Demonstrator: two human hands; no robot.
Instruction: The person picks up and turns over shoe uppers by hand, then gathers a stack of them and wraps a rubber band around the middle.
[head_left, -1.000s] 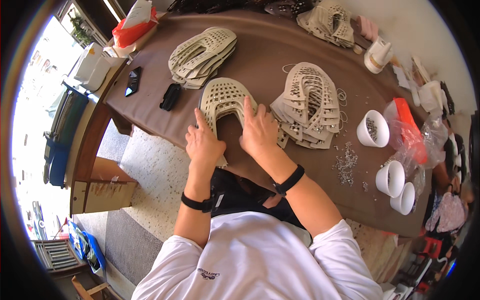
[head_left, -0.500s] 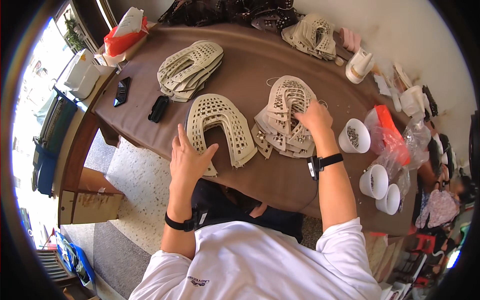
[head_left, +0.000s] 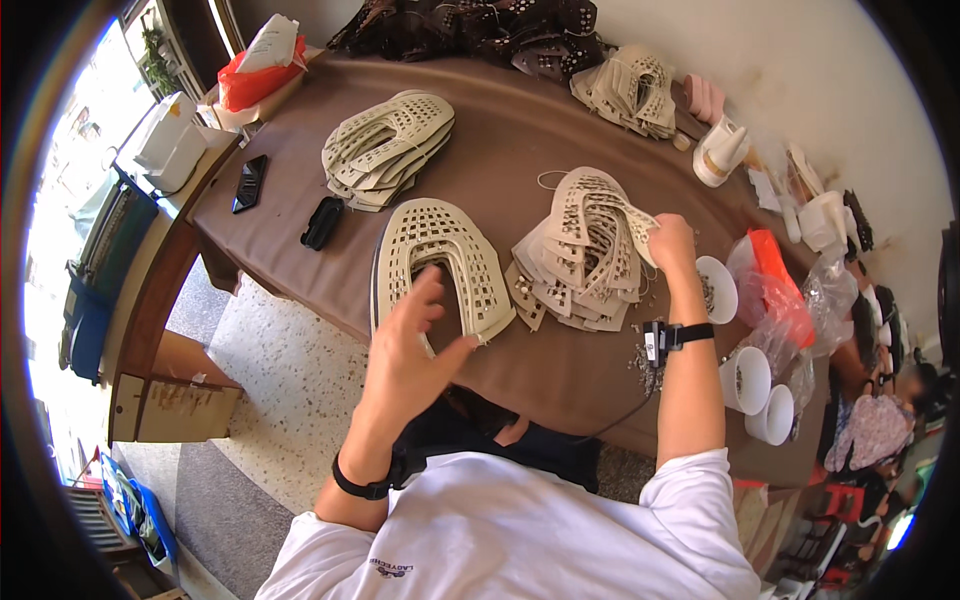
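The left hand (head_left: 408, 345) was open with its fingers spread, held just above the near end of a tan U-shaped shoe piece (head_left: 440, 265) full of holes. That piece lay flat on the brown table (head_left: 500, 130). The right hand (head_left: 672, 243) reached to a pile of the same pieces (head_left: 580, 255) beside it. It seemed to pinch the top piece, but the fingers were hard to see. A white cup (head_left: 718, 290) stood near the right wrist.
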